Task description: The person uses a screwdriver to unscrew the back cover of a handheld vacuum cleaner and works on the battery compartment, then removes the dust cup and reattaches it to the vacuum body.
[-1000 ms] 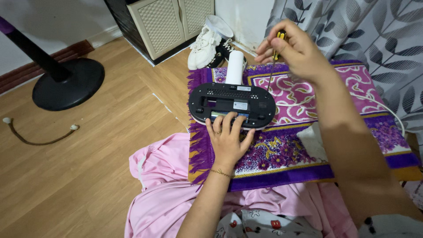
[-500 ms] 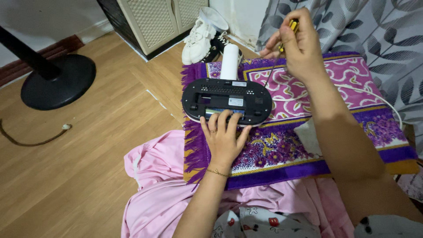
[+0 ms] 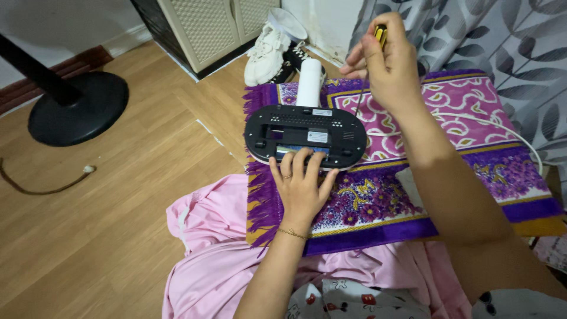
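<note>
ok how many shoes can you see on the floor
2: a white sneaker by the cabinet and a black shoe right beside it, behind the purple rug. Others may be hidden.

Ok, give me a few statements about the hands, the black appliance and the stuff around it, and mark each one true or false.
1. The left hand rests on the near edge of the black appliance. True.
2. The right hand is empty. False: it holds a screwdriver with a yellow and black handle, its shaft pointing down toward the appliance.
3. The appliance lies on a purple patterned rug. True.
4. The white shoe sits on the rug. False: it is on the wooden floor beyond the rug, by a cabinet.
5. The black round fan base stands left of the appliance. True.
</note>
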